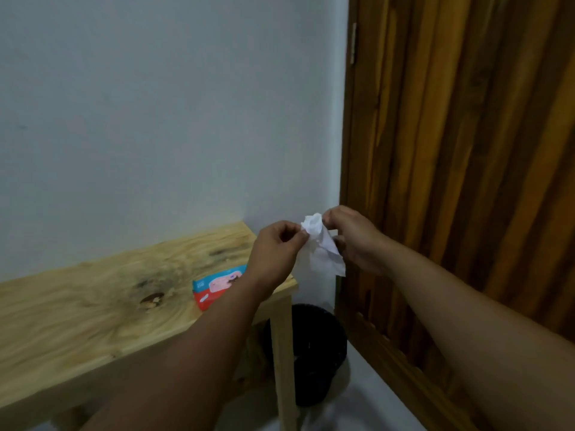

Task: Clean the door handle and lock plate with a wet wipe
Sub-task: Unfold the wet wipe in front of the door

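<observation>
Stood facing wooden door [466, 150] beside pale table [77, 321] and wipe packet [214, 287], left hand [273, 256] and right hand [354, 241] both pinching crumpled wet wipe [323, 244] between them; best spread flat before wiping; handle unseen.

The light is dim, soft and even, with a cool grey cast on the wall [155, 119]. Motion blur smears the grain of the near wooden table [77, 321]. The door [466, 150] slats on the right bow from wide-angle distortion. No glare shows.
</observation>
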